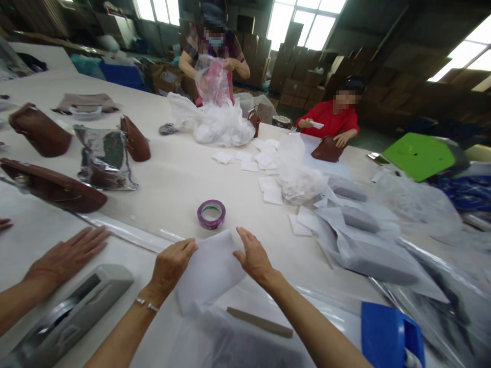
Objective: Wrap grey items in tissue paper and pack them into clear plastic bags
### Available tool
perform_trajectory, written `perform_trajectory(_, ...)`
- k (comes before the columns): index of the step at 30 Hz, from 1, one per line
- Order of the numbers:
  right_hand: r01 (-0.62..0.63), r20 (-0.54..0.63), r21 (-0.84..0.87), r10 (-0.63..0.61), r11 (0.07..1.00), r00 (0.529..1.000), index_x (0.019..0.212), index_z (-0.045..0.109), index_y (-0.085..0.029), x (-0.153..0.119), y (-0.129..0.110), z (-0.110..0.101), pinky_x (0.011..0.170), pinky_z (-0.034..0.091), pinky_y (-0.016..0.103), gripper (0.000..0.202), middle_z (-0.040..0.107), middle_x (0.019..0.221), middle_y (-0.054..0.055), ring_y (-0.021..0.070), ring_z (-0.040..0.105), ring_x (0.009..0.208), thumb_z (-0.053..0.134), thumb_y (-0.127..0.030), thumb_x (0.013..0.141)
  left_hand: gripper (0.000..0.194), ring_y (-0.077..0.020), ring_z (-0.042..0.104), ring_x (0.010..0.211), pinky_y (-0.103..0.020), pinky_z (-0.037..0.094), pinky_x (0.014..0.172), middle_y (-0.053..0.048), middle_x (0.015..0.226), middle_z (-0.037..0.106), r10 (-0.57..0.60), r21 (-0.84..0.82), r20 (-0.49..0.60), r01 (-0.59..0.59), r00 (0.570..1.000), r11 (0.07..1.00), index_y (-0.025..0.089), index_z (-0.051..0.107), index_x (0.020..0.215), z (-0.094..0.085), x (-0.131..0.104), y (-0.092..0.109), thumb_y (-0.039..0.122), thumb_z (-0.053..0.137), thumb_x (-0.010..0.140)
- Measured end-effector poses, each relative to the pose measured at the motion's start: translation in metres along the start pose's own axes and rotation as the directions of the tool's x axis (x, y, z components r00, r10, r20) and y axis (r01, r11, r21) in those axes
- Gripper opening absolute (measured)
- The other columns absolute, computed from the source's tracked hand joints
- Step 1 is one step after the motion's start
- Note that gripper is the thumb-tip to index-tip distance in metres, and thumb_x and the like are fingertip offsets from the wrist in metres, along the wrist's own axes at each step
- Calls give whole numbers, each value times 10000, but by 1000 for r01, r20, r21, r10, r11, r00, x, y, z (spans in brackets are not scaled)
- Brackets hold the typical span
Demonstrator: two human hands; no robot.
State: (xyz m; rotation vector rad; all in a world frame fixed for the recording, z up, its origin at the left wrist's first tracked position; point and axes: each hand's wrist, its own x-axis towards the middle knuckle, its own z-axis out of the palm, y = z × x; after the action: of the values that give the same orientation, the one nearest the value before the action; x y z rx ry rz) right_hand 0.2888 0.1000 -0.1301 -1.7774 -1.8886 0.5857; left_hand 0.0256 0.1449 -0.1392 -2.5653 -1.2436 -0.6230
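A white paper sheet [210,271] stands slightly raised at the front of the table, above translucent wrapping [192,332]. My left hand [172,266] has its fingers closed on the sheet's left edge; a bracelet circles that wrist. My right hand [256,258] is beside the right edge, fingers stretched and thumb apart. Whether the right thumb touches the paper I cannot tell. Just beyond the sheet lies a purple tape roll [203,220]. Below my hands, a grey-brown strip [261,323] shows near a dark grey shape under the wrapping.
Another person's hand [69,255] rests flat at left, near a grey tape dispenser [92,306]. Brown bags [42,130] stand farther left. Wrapped grey pieces [379,266] and a blue tool [383,332] lie right. Two people work across the table [169,174].
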Motion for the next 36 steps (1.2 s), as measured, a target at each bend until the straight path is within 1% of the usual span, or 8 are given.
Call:
perform_trajectory(5, 134, -2, -156, -136, 979, 991, 1470, 389, -204, 10, -10, 9, 1148, 311, 519, 844, 344, 1558, 139, 322, 333, 1416, 759, -79, 721, 114, -233, 645, 1041, -359, 473, 906, -102, 1185, 692, 160, 11, -163, -160, 974, 987, 182, 631, 910, -12, 11, 7, 147, 529, 947)
perform_trajectory(10, 183, 46, -18, -182, 983, 982, 1087, 700, -234, 15, -21, -3, 1018, 404, 406, 238, 693, 1156, 88, 254, 584, 1131, 616, -131, 890, 145, -191, 642, 777, -321, 465, 771, -56, 844, 702, 148, -5, -178, -151, 973, 989, 182, 608, 880, -22, 14, 16, 143, 493, 959)
perform_trajectory(14, 93, 35, 78, -96, 993, 995, 838, 730, -221, 13, -24, -19, 790, 456, 273, 90, 715, 839, 36, 180, 634, 830, 655, -185, 872, 278, -163, 572, 554, -277, 402, 583, 7, 620, 620, -110, -128, -53, 103, 992, 986, 204, 604, 789, -32, 6, 13, 383, 496, 973)
perform_trajectory(16, 33, 28, 147, -37, 989, 999, 789, 717, -207, 12, -24, -29, 683, 448, 235, 78, 699, 761, 9, 152, 620, 728, 679, -228, 854, 299, -163, 601, 576, -260, 413, 567, 4, 686, 663, -363, -313, 89, 372, 928, 874, 211, 631, 860, -42, 3, 9, 491, 543, 920)
perform_trajectory(19, -47, 61, 288, 31, 957, 998, 793, 691, -178, 10, -27, -48, 538, 408, 206, 190, 650, 659, -22, 125, 575, 603, 625, -334, 881, 368, -166, 631, 640, -240, 462, 585, 7, 743, 681, -536, -594, 388, 648, 750, 477, 211, 640, 936, -63, 4, 7, 558, 601, 819)
perform_trajectory(22, -138, 132, 544, 78, 828, 988, 809, 676, -161, 5, -37, -71, 533, 384, 210, 287, 604, 649, -30, 114, 526, 587, 593, -430, 864, 391, -153, 604, 628, -224, 465, 557, 21, 689, 646, -559, -696, 492, 687, 668, 209, 198, 619, 862, -84, 12, 14, 575, 620, 758)
perform_trajectory(25, -184, 109, 651, 149, 737, 983, 667, 608, -166, -4, -50, -92, 504, 312, 218, 341, 507, 574, -47, 96, 431, 539, 661, -486, 774, 418, -123, 498, 491, -206, 386, 430, 59, 564, 557, -628, -678, 489, 717, 605, 164, 205, 573, 804, -100, 21, 26, 614, 610, 733)
perform_trajectory(36, -333, 54, 662, 400, 672, 915, 601, 459, -206, -96, -58, -118, 471, 249, 232, 449, 386, 540, -70, 88, 327, 499, 680, -585, 698, 414, -83, 422, 451, -183, 338, 409, 87, 547, 453, -363, -727, 655, 683, 663, -65, 195, 512, 772, -132, -1, 78, 604, 583, 781)
